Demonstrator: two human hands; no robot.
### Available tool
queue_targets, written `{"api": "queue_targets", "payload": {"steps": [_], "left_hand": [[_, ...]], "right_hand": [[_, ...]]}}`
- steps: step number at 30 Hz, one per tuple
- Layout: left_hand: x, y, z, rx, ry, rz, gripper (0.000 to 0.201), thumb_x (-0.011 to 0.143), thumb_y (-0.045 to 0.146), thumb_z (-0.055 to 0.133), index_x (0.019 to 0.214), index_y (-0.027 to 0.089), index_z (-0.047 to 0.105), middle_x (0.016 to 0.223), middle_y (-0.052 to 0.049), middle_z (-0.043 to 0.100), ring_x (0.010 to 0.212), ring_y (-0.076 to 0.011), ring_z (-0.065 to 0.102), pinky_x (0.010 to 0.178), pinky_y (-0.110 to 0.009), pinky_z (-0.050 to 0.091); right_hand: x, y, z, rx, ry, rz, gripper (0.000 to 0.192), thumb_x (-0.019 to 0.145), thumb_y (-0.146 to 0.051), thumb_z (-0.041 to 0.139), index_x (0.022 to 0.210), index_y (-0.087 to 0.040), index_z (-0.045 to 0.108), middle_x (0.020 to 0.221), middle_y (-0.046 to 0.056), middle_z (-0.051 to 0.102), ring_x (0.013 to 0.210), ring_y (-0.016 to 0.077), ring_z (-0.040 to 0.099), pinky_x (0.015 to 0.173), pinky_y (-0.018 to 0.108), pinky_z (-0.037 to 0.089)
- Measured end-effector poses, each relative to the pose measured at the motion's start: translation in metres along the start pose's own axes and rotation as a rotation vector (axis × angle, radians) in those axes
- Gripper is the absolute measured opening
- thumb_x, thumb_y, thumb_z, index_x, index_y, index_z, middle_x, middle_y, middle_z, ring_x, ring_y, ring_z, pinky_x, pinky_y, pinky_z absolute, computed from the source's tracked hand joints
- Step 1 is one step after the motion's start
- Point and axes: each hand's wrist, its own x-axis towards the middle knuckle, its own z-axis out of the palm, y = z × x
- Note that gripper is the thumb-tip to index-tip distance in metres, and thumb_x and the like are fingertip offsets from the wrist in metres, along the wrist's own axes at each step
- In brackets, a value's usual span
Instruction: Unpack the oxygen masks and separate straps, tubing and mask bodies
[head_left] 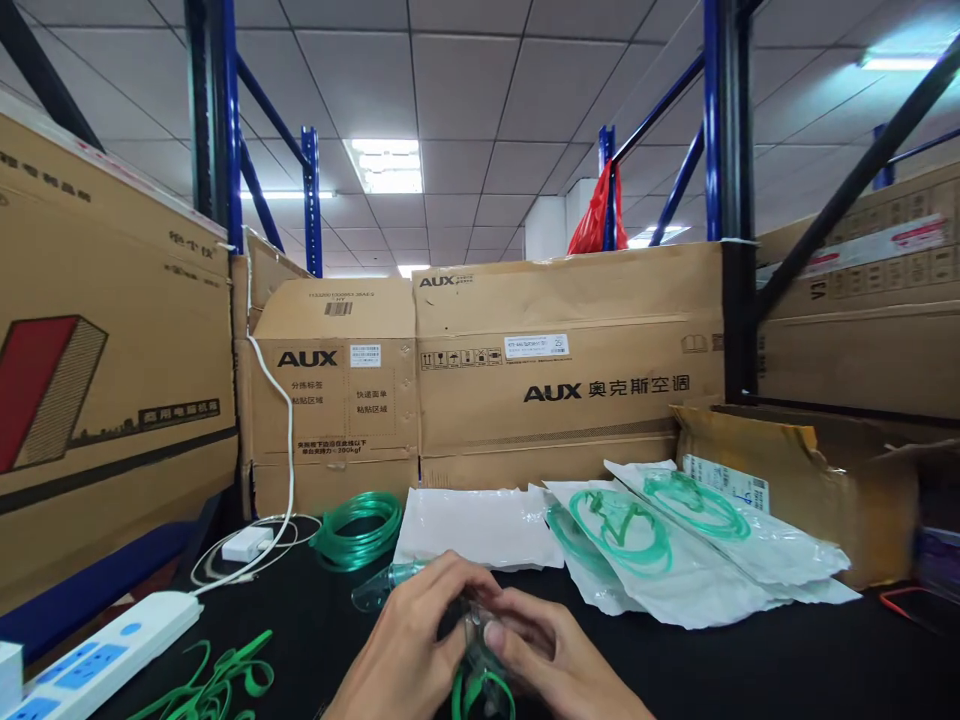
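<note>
My left hand and my right hand meet low in the middle, fingers curled together around a clear plastic mask. A green strap loops from its lower part; fingers hide much of the mask. My right thumb presses on its upper part. Just behind my left hand, a clear, pale-green plastic piece lies on the black table, partly covered by the hand. Farther back sits a coil of green tubing. Loose green straps are heaped at lower left.
White packets with green tubing lie at right, and a white packet lies flat at centre. A power strip and charger with cables occupy the left. Cardboard boxes wall the back; a phone lies far right.
</note>
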Motion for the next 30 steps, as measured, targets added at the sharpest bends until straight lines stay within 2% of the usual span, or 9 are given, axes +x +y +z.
{"api": "queue_targets", "payload": {"steps": [3,7,10,13,18,20,23,25,30], "left_hand": [[-0.003,-0.007,-0.002,0.066,0.096,-0.064,0.022,0.093,0.014,0.058,0.112,0.025,0.06,0.108,-0.001,0.064,0.098,-0.0175,0.061,0.088,-0.027,0.046],[-0.003,-0.001,-0.008,0.095,0.216,-0.269,0.016,0.099,0.037,0.054,0.105,0.025,0.062,0.091,0.001,0.063,0.079,-0.0173,0.056,0.074,-0.027,0.044],[-0.003,0.006,-0.008,0.05,0.133,-0.331,0.025,0.1,0.045,0.052,0.096,0.026,0.068,0.087,0.002,0.067,0.076,-0.0171,0.055,0.072,-0.026,0.042],[-0.004,0.007,-0.004,0.034,0.008,-0.35,0.023,0.096,0.046,0.059,0.1,0.027,0.072,0.09,0.002,0.07,0.079,-0.0176,0.058,0.072,-0.026,0.041],[-0.009,0.003,0.001,-0.021,-0.167,-0.309,0.022,0.101,0.036,0.054,0.093,0.024,0.071,0.086,0.003,0.072,0.084,-0.0172,0.062,0.077,-0.025,0.041],[-0.01,0.003,0.001,0.0,-0.184,-0.29,0.024,0.1,0.033,0.054,0.086,0.022,0.069,0.086,0.002,0.071,0.085,-0.0169,0.062,0.078,-0.024,0.041],[-0.01,0.005,0.002,0.019,-0.223,-0.238,0.025,0.101,0.028,0.054,0.083,0.021,0.069,0.086,0.002,0.071,0.088,-0.0173,0.062,0.08,-0.024,0.041],[-0.01,0.007,0.003,0.0,-0.238,-0.196,0.023,0.101,0.026,0.054,0.083,0.021,0.069,0.088,0.002,0.071,0.088,-0.0168,0.063,0.081,-0.024,0.041],[-0.01,0.007,0.008,0.061,-0.205,-0.172,0.016,0.097,0.018,0.057,0.084,0.02,0.065,0.09,0.002,0.068,0.083,-0.016,0.061,0.076,-0.024,0.041]], "right_hand": [[0.005,0.003,0.0,0.033,0.001,0.008,0.043,0.082,-0.053,0.077,0.11,-0.021,0.071,0.106,0.008,0.072,0.102,0.0252,0.068,0.088,0.036,0.052],[0.011,0.003,-0.004,0.082,0.073,-0.007,0.049,0.079,-0.049,0.081,0.117,-0.023,0.066,0.115,0.008,0.071,0.102,0.0232,0.069,0.09,0.035,0.052],[0.011,0.002,-0.005,0.061,0.13,-0.021,0.053,0.078,-0.05,0.081,0.121,-0.024,0.065,0.114,0.008,0.071,0.109,0.0236,0.068,0.096,0.036,0.05],[0.009,-0.002,-0.003,0.036,0.185,-0.027,0.054,0.078,-0.051,0.081,0.123,-0.025,0.065,0.123,0.008,0.067,0.121,0.0251,0.062,0.103,0.036,0.047],[0.004,-0.011,0.004,0.03,0.138,-0.006,0.049,0.085,-0.049,0.075,0.125,-0.026,0.063,0.13,0.007,0.063,0.123,0.0254,0.06,0.105,0.037,0.046],[0.003,-0.012,0.004,-0.02,0.074,-0.015,0.049,0.086,-0.049,0.074,0.127,-0.025,0.062,0.128,0.007,0.064,0.121,0.0249,0.06,0.102,0.036,0.047],[0.002,-0.012,0.003,-0.081,-0.041,0.022,0.05,0.088,-0.051,0.07,0.13,-0.024,0.059,0.116,0.006,0.065,0.103,0.023,0.065,0.08,0.032,0.054],[0.001,-0.012,0.002,-0.156,-0.064,0.024,0.044,0.091,-0.051,0.066,0.125,-0.023,0.061,0.109,0.005,0.065,0.093,0.0212,0.064,0.07,0.029,0.052],[-0.002,-0.014,0.009,-0.389,0.051,-0.085,0.027,0.096,-0.048,0.059,0.097,-0.021,0.063,0.091,0.001,0.063,0.088,0.0188,0.057,0.081,0.029,0.045]]}}
